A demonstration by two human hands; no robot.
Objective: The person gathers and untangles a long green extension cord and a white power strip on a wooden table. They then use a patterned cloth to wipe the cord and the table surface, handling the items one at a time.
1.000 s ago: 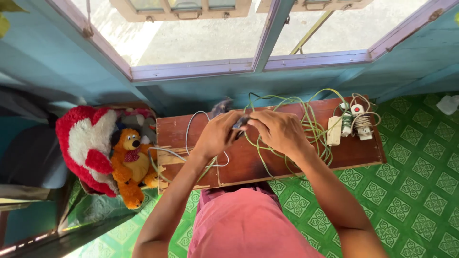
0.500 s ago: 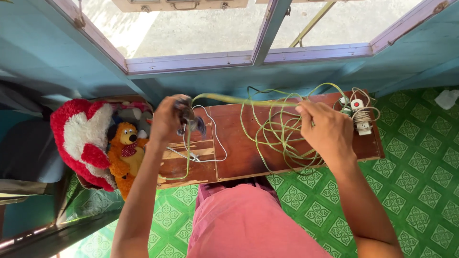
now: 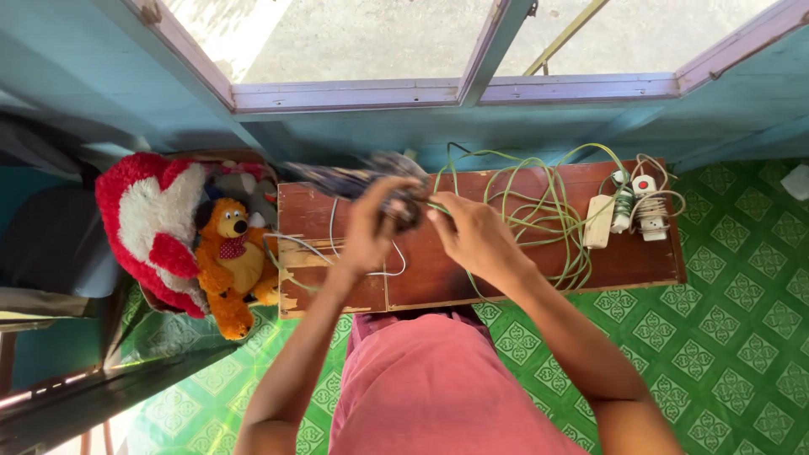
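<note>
Both hands meet over the back-left part of a reddish-brown wooden board (image 3: 522, 270) that lies under the window. Left hand (image 3: 371, 226) is curled shut around a dark, blurred object (image 3: 403, 206), prob. a plug or small tool; motion blur hides its exact shape. Right hand (image 3: 472, 236) sits just beside it, fingertips pinched on the green cable (image 3: 548, 202) where it reaches the dark object. Hands nearly touch; can't tell if they do.

The green cable runs right from the hands into a loose tangle of loops across the middle of the board, some loops hanging over the near edge. A thin white wire (image 3: 333, 227) curves under the left hand, along the board's left part, where the surface is chipped and pale.

At the board's right end: a cream rectangular power strip (image 3: 597, 222) lying lengthwise front to back, and just right of it a white extension block (image 3: 649, 206) w/ a round red button on top and pale cord wound around it. A small green-wrapped coil lies between the two.

Left of the board, touching its edge, an orange teddy bear (image 3: 232, 261) w/ a red dotted bow leans against a red-and-white heart-shaped plush cushion (image 3: 147, 227). Floor (image 3: 725, 312) is green w/ a repeating pale diamond pattern. Wall under the window frame (image 3: 354, 94) is teal; frame is pale lilac. The person's pink shirt (image 3: 430, 388) fills the lower centre.
</note>
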